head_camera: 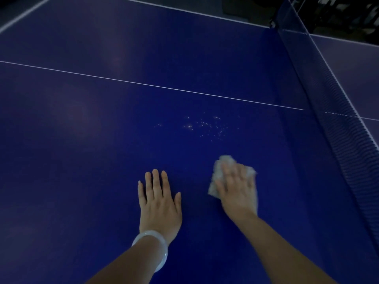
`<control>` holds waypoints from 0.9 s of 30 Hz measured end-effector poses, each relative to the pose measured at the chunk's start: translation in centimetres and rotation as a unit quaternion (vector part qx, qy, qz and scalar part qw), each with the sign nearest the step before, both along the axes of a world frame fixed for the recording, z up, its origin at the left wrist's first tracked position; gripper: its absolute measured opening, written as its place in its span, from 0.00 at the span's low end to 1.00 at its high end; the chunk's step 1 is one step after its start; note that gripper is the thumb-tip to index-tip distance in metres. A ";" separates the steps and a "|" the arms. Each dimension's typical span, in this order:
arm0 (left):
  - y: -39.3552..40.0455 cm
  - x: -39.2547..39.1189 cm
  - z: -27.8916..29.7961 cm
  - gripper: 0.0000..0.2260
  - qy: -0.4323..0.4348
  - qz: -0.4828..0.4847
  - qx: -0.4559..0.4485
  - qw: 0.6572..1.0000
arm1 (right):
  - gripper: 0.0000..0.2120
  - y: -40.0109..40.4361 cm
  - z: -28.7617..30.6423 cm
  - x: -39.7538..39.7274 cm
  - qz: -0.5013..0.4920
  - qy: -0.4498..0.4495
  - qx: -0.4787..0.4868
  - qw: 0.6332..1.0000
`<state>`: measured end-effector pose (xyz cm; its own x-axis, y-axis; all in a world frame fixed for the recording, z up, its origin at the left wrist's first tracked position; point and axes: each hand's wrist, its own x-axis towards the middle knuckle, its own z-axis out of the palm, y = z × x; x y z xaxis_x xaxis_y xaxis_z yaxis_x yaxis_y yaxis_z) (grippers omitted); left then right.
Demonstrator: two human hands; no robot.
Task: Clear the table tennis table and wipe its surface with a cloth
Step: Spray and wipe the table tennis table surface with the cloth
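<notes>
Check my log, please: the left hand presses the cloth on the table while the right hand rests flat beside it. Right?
No. The head view shows the right hand pressing the cloth on the table; the left hand rests flat beside it.

The tabletop (82,160) is a smooth, deep-blue painted board with a soft satin sheen that throws back dull patches of light, crossed by a thin white painted line (143,84). Beyond the right hand (238,189), tiny droplets or specks (205,125) glint on it. Under that hand lies a pale, crumpled cloth (218,171), matt and soft-looking. The bangle (152,245) on the left wrist looks glossy and translucent. To the right hand's right, the net (336,128) is dark woven mesh.
</notes>
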<state>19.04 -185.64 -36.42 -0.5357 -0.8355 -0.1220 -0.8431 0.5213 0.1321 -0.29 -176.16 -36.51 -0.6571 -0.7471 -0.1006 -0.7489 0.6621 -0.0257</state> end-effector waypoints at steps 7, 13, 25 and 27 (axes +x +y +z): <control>-0.5 0.1 1.0 0.34 0.031 0.002 0.027 0.999 | 0.30 3.8 -0.4 -3.3 -0.164 -0.026 -0.019 0.986; -8.3 1.5 1.9 0.32 0.066 0.055 -0.010 0.996 | 0.30 2.4 -0.2 -5.9 -0.153 -0.037 -0.008 0.988; -10.3 0.8 -0.3 0.33 0.011 0.113 -0.034 0.993 | 0.29 -5.6 1.1 -16.9 -0.240 -0.110 0.006 0.964; -10.3 0.7 -0.3 0.33 0.005 0.114 -0.031 0.993 | 0.29 -8.5 1.4 -16.6 -0.248 -0.088 0.016 0.965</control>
<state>19.79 -195.91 -36.73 -0.3322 -0.9412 -0.0617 -0.9391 0.3239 0.1144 -16.84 -184.62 -35.15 -0.9038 -0.3394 -0.2607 -0.3255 0.9407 -0.0962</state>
